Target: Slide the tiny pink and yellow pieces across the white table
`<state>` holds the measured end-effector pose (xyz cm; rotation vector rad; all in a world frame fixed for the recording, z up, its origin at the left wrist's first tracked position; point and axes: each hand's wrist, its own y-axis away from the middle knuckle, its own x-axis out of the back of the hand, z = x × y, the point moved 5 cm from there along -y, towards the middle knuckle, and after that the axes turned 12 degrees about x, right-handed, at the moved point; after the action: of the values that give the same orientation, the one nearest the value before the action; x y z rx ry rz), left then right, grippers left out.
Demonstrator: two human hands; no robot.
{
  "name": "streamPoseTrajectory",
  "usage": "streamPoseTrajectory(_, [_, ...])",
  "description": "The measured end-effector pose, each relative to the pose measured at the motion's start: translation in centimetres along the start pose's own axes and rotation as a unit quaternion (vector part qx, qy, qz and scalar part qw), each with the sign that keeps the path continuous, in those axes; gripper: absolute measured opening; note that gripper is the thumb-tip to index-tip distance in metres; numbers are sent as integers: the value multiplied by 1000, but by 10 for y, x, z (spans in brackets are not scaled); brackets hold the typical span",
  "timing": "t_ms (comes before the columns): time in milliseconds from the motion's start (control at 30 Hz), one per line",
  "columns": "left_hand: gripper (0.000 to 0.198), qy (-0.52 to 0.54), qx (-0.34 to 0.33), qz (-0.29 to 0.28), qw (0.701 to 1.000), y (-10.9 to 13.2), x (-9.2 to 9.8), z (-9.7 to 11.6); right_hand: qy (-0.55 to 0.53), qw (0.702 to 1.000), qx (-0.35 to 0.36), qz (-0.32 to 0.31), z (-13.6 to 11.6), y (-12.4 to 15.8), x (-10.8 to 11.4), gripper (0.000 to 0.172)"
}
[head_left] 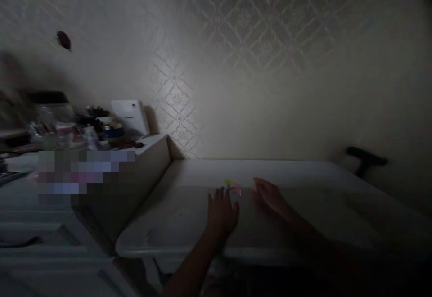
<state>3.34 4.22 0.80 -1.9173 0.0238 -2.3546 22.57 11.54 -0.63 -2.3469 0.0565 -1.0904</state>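
In the head view, my left hand (222, 211) lies palm down over the white tabletop (182, 218), fingers spread. Just beyond its fingertips is a small, shiny item with yellow and pink parts (237, 189), too blurred to name. The fingertips come close to it; whether they touch cannot be made out. To the right of that item, my right hand (270, 194) rests on its side near the table, fingers stretched toward the left. Nothing shows in it, though the dim light hides part of its palm.
At left stands a higher white cabinet (153, 144) crowded with jars and bottles, including a dark-lidded clear container (54, 110) and a white box (130, 116). A patterned wall (263, 108) closes off the back. Beyond the table's right edge is a black T-shaped handle (366, 157).
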Motion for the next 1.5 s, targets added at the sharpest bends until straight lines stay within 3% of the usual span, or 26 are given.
streamPoseTrajectory(200, [61, -5, -4, 7, 1000, 0, 2, -1, 107, 990, 66, -67, 4, 39, 4, 42])
streamPoseTrajectory(733, [55, -55, -46, 1, 997, -6, 3, 0, 123, 989, 73, -25, -5, 38, 7, 37])
streamPoseTrajectory(967, [55, -38, -93, 22, 995, -46, 4, 43, 113, 990, 86, -12, -7, 38, 9, 36])
streamPoseTrajectory(1100, [56, -53, -103, -34, 993, -74, -15, 51, 119, 989, 87, 0, -5, 40, 8, 36])
streamPoseTrajectory(1267, [57, -69, -111, -37, 991, -100, -24, 34, 130, 987, 93, 10, -3, 43, 7, 38])
streamPoseTrajectory(1500, [55, -88, -36, -20, 995, -142, -13, -25, 122, 987, 102, 24, 2, 47, 7, 40])
